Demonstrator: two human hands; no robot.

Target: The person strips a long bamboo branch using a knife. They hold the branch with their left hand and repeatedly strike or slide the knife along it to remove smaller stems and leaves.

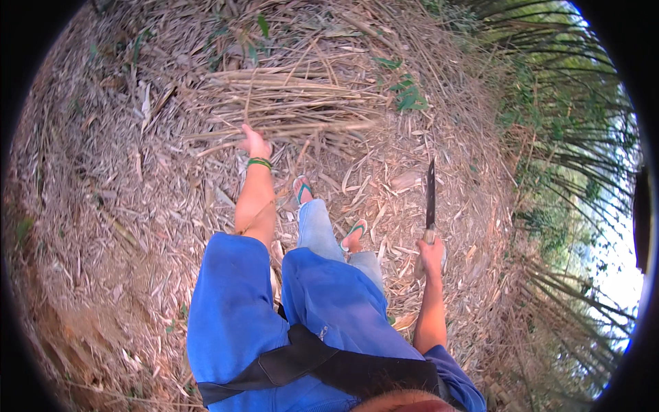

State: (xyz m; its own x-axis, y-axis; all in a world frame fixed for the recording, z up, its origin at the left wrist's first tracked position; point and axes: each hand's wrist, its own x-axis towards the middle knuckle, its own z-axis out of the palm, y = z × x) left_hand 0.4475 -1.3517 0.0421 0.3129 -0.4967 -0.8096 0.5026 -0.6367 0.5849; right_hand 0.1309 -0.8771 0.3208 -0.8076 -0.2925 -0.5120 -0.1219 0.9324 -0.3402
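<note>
A bundle of thin dry sticks point(322, 103) lies crosswise on the leaf-covered ground ahead of me. At its near left edge is my left hand point(255, 143), wearing green bands at the wrist. Its fingers look closed on a thin pale strip point(248, 96) that runs away across the sticks; the grip is partly hidden. On the right, my right hand point(431, 255) is wrapped round the handle of a machete point(430, 196). The dark blade points away from me, apart from the bundle.
My feet in flip-flops point(303, 189) stand just short of the bundle. Dry leaves and stalks point(137, 206) cover the ground. A small green-leaved sprig point(408, 96) is beside the bundle's right end. Bamboo stems point(570, 144) and foliage rise on the far right.
</note>
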